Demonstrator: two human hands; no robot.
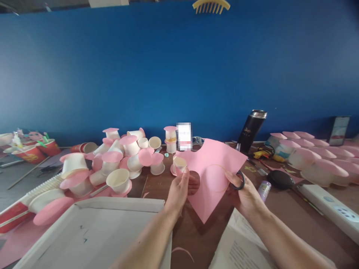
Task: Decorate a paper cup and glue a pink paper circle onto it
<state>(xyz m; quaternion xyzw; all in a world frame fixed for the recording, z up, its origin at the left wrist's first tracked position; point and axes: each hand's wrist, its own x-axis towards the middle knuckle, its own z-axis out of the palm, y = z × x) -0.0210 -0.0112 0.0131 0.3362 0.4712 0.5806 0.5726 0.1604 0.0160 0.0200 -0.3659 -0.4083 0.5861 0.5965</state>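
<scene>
A sheet of pink paper (206, 194) is held up between my hands. Curved pieces are cut out of its left and top edges, and a thin circle is drawn on it near the right. My left hand (178, 190) pinches the sheet's left side beside a rounded cut-out. My right hand (246, 192) grips the right edge with the thumb on top. It also has scissors (242, 182) in it; one black handle loop shows and the blades are hidden. Just behind my left fingers lies a white paper cup (179, 162) with a pink disc.
Many white paper cups (111, 164) with pink discs crowd the left, beside a white box lid (120, 203). A black flask (252, 129), glue stick (264, 189) and power strip (328, 205) stand right. More pink-topped cups (322, 153) fill the far right. A printed sheet (241, 243) lies in front.
</scene>
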